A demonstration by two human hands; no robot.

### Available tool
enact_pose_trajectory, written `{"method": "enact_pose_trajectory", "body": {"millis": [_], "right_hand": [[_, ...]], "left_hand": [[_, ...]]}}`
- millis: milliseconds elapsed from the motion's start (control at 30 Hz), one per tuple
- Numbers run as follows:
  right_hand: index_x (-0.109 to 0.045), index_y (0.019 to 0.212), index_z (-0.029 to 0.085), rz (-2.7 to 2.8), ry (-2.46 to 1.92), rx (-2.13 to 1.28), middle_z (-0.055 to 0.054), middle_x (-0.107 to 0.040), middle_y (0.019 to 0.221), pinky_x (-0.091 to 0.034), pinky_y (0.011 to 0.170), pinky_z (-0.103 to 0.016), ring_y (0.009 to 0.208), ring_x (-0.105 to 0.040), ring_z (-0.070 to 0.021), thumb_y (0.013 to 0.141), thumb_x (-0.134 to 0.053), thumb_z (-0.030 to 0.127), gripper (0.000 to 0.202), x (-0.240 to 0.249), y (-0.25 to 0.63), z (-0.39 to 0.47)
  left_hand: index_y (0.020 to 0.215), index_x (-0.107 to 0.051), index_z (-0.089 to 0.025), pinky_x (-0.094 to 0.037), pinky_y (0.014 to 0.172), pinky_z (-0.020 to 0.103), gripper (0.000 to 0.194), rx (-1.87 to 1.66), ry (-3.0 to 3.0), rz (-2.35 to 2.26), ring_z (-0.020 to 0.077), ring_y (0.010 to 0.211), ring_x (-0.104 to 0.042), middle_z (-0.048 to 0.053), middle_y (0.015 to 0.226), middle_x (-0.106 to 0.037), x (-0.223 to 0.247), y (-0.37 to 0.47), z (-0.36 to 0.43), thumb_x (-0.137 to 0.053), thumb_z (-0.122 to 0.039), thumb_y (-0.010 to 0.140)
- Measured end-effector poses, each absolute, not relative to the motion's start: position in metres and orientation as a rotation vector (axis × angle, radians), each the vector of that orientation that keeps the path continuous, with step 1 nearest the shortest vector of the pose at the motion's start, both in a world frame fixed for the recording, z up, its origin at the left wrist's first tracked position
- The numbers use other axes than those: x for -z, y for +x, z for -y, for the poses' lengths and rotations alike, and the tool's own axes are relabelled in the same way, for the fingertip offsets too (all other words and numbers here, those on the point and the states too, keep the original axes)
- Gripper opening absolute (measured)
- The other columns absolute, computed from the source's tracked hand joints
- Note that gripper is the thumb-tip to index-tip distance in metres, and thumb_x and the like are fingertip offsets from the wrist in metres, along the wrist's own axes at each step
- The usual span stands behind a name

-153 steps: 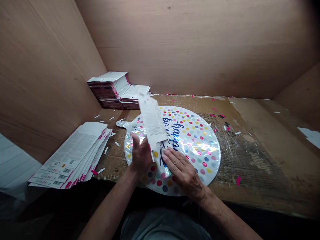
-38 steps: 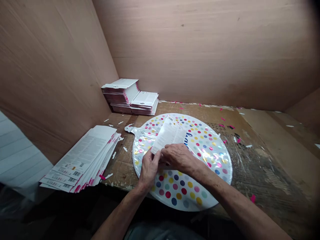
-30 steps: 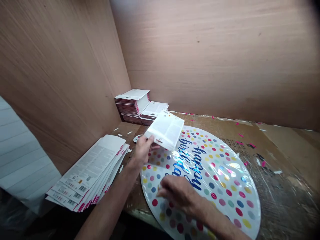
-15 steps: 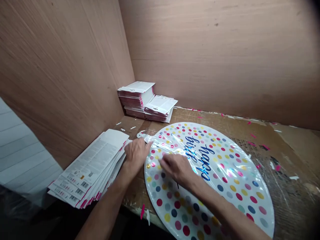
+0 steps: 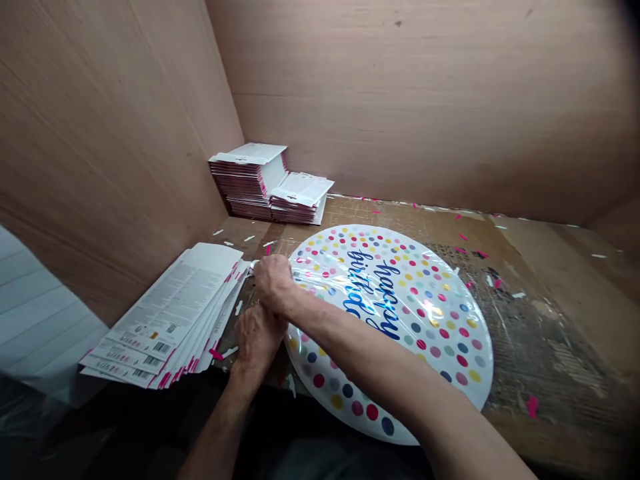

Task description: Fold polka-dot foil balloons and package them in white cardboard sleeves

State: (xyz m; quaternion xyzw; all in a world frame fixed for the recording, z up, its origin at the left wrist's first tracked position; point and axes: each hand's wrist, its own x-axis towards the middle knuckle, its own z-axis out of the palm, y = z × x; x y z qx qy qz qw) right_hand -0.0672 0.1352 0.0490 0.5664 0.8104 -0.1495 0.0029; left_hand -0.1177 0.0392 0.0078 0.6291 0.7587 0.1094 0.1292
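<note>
A flat, round foil balloon lies on the cardboard-covered table, white with coloured dots and blue "happy birthday" lettering turned sideways. My right hand is closed at its left side, over the narrow neck, with the forearm crossing the balloon. Just below and touching it, my left hand is closed at the balloon's left edge; its fingertips are partly hidden under my right wrist. To the left of both hands lies a fanned pile of printed white card sleeves with pink edges and barcodes.
Two stacks of white packets with pink edges stand in the back left corner. Wooden panels rise behind and at left. Small pink and white paper scraps are scattered over the table.
My right hand has moved left across the balloon to its neck. My left hand has come down from the neck to the edge. The whole view has shifted slightly.
</note>
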Motion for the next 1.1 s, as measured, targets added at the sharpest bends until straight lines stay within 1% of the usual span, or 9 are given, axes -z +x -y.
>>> {"method": "enact_pose_trajectory", "body": {"millis": [167,267,433,567,633,733,867,1000,1100], "right_hand": [[-0.074,0.094,0.012,-2.592,2.031,0.621,-0.019,-0.073,0.106,-0.053,0.085,-0.032,0.106,-0.067,-0.0271,0.089,-0.062,0.022,0.016,-0.037,-0.016,-0.139],[-0.073,0.080,0.015,-2.581,2.119,0.916,-0.013,-0.076,0.089,-0.052,0.076,-0.026,0.091,-0.071,-0.0214,0.092,-0.058,0.028,0.023,-0.026,0.006,-0.140],[-0.064,0.065,0.017,-2.447,2.175,1.572,-0.001,-0.067,0.055,-0.045,0.047,-0.019,0.049,-0.063,-0.0132,0.081,-0.057,0.017,0.018,-0.012,0.017,-0.137],[-0.060,0.066,0.018,-2.288,2.451,1.919,0.001,-0.064,0.056,-0.044,0.045,-0.017,0.049,-0.061,-0.0112,0.081,-0.054,0.025,0.017,-0.012,0.046,-0.127],[-0.058,0.068,0.018,-2.166,2.614,2.042,0.001,-0.064,0.058,-0.045,0.046,-0.016,0.052,-0.062,-0.0102,0.082,-0.052,0.027,0.018,-0.014,0.077,-0.116],[-0.059,0.069,0.017,-1.907,2.806,2.191,-0.001,-0.066,0.061,-0.043,0.044,-0.014,0.051,-0.061,-0.0087,0.080,-0.054,0.025,0.015,-0.018,0.135,-0.093],[-0.062,0.069,0.014,-1.438,2.944,2.387,-0.003,-0.066,0.056,-0.038,0.036,-0.014,0.037,-0.051,-0.0062,0.081,-0.060,0.025,0.017,-0.016,0.197,-0.060],[-0.059,0.069,0.016,-1.303,3.056,2.398,-0.002,-0.063,0.053,-0.038,0.035,-0.014,0.036,-0.051,-0.0064,0.085,-0.062,0.029,0.021,-0.014,0.217,-0.046],[-0.056,0.069,0.017,-1.461,3.032,2.294,-0.002,-0.062,0.053,-0.038,0.035,-0.015,0.036,-0.049,-0.0064,0.086,-0.060,0.029,0.022,-0.014,0.213,-0.050]], "left_hand": [[0.080,-0.071,-0.021,-0.042,0.064,0.027,0.035,-0.569,1.743,-2.093,0.0221,0.076,-0.069,0.005,0.079,-0.075,-0.024,-0.137,-0.052,-0.051,-0.050,0.088],[0.098,-0.074,-0.022,-0.044,0.069,0.025,0.033,-0.704,1.858,-1.984,0.0189,0.083,-0.069,0.004,0.092,-0.076,-0.029,-0.135,-0.074,-0.046,-0.038,0.092],[0.101,-0.076,-0.019,-0.046,0.072,0.030,0.039,-0.314,2.058,-1.996,0.0262,0.088,-0.070,0.011,0.093,-0.076,-0.022,-0.118,-0.103,-0.042,-0.038,0.093],[0.137,-0.058,-0.027,-0.049,0.081,0.038,0.051,0.011,2.107,-2.071,0.0337,0.105,-0.068,0.013,0.112,-0.074,-0.027,-0.123,-0.105,-0.045,-0.045,0.091],[0.143,-0.051,-0.030,-0.049,0.084,0.040,0.057,0.187,2.136,-1.999,0.0339,0.110,-0.065,0.011,0.119,-0.071,-0.039,-0.129,-0.104,-0.048,-0.047,0.089],[0.126,-0.065,-0.026,-0.048,0.087,0.041,0.044,0.386,2.255,-1.918,0.0337,0.110,-0.064,0.012,0.115,-0.071,-0.063,-0.122,-0.095,-0.054,-0.043,0.087],[0.102,-0.071,-0.021,-0.047,0.091,0.037,0.031,0.083,2.602,-1.415,0.0261,0.106,-0.063,0.010,0.107,-0.070,-0.083,-0.082,-0.057,-0.048,-0.040,0.094],[0.088,-0.072,-0.022,-0.049,0.066,0.031,0.043,0.221,2.330,-0.927,0.0228,0.073,-0.065,0.007,0.082,-0.071,-0.084,-0.061,0.003,-0.054,-0.061,0.087],[0.077,-0.075,-0.027,-0.044,0.051,0.027,0.038,0.302,2.050,-0.391,0.0197,0.057,-0.063,0.002,0.068,-0.070,-0.088,-0.068,0.037,-0.068,-0.064,0.075]]}}
